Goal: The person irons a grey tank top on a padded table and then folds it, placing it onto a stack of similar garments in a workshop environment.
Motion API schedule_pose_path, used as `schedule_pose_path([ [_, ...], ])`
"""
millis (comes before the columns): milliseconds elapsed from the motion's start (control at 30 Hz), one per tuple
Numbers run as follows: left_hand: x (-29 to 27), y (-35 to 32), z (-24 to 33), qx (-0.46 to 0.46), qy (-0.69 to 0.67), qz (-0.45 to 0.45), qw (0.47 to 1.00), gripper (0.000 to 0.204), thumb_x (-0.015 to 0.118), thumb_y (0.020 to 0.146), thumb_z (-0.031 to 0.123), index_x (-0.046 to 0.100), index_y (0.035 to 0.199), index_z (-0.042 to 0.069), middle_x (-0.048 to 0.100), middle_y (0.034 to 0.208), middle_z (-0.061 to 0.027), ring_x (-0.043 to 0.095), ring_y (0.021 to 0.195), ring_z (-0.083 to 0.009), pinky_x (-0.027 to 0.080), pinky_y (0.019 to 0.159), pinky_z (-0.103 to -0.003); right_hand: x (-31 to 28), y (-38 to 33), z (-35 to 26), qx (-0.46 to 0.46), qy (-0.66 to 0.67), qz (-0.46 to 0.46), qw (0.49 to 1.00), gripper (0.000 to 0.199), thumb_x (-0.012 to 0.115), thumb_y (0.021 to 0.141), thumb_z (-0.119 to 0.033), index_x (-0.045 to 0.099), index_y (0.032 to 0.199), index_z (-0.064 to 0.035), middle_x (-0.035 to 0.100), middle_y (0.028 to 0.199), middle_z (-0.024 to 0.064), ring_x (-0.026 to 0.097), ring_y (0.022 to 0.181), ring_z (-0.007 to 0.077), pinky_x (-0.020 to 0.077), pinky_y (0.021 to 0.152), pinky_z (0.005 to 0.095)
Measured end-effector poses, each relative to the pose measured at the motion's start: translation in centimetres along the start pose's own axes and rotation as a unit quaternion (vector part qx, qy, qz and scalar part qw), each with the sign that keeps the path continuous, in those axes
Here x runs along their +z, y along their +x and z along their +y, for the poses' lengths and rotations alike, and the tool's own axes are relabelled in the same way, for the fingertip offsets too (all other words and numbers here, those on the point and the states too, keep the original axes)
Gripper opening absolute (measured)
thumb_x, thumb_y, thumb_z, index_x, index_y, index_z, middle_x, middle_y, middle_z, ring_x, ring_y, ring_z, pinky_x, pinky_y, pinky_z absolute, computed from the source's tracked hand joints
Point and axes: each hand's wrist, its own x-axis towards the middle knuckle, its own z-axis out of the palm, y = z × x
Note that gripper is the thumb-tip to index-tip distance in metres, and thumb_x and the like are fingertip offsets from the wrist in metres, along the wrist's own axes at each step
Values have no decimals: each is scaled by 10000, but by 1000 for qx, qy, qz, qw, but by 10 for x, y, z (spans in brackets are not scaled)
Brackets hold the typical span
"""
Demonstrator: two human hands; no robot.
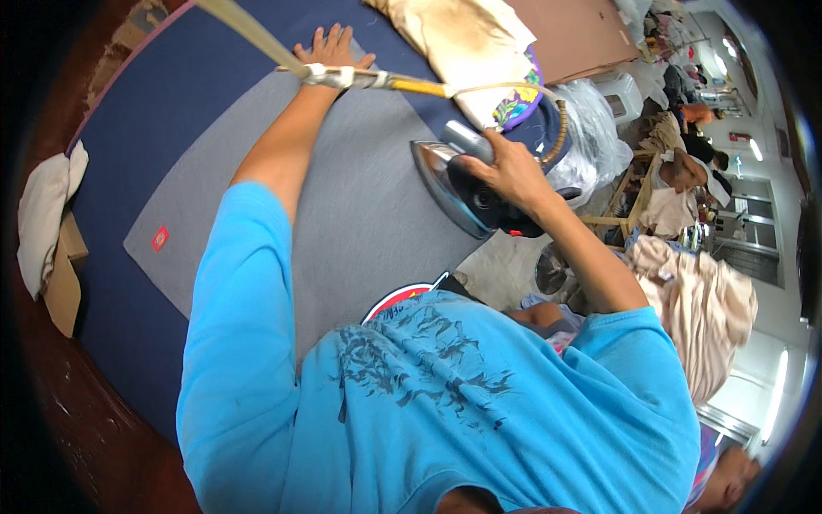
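A: Iron (458, 184) position?

B: Right of centre, sole plate down on the right edge of the grey cloth (342, 197). Shiny metal sole, dark body. Its nose points left and toward the near side.

A: Who has it?

B: Right hand (512, 170), fingers closed round the iron's handle on top. Forearm runs back to the lower right into a blue sleeve.

A: Left hand?

B: Left hand (330, 47) lies flat at the far edge of the grey cloth, fingers spread wide, palm down, holding nothing. Arm stretched straight out across the cloth.

A: The cloth itself?

B: Large grey piece spread flat on the dark blue bench (163, 111). A small red label (160, 238) sits near its left corner. The cloth covers most of the middle of the bench; blue shows to the left and far side.

A: That line across the top?

B: A yellowish cord (402, 83) with a wrapped joint crosses over the left wrist, runs right, then curves down by the iron. Where it ends I cannot tell.

A: Surroundings?

B: Far right of the iron, a cream cloth (467, 38) with brown stains, draped over something with a colourful print. A clear plastic bag (591, 128) just right of the iron. At the bench's left edge, a folded white cloth (47, 214) on a cardboard box (64, 287). Farther right, other people at work among piles of fabric.
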Motion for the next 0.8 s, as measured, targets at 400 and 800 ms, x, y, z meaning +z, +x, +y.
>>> schedule_pose_path([
  [400, -57, -222, -204, -77, 60, 22, 995, 524, 371, 924, 374, 267, 1410, 208, 213, 1479, -34, 169, 1368, -228, 154, 1044, -541, 28, 112, -167, -255, -23, 2, 967, 586, 556, 798, -567, 612, 1000, -19, 641, 701, 156, 651, 631, 271, 511, 560, 361],
  [800, -56, -294, -273, -273, 61, -18, 960, 508, 285, 936, 436, 231, 1417, 281, 165, 1492, 12, 129, 1375, -198, 108, 1075, -530, 5, 281, -207, -388, -151, -26, 909, 717, 522, 762, -621, 549, 1179, -39, 614, 1039, 212, 592, 986, 333, 446, 886, 392],
])
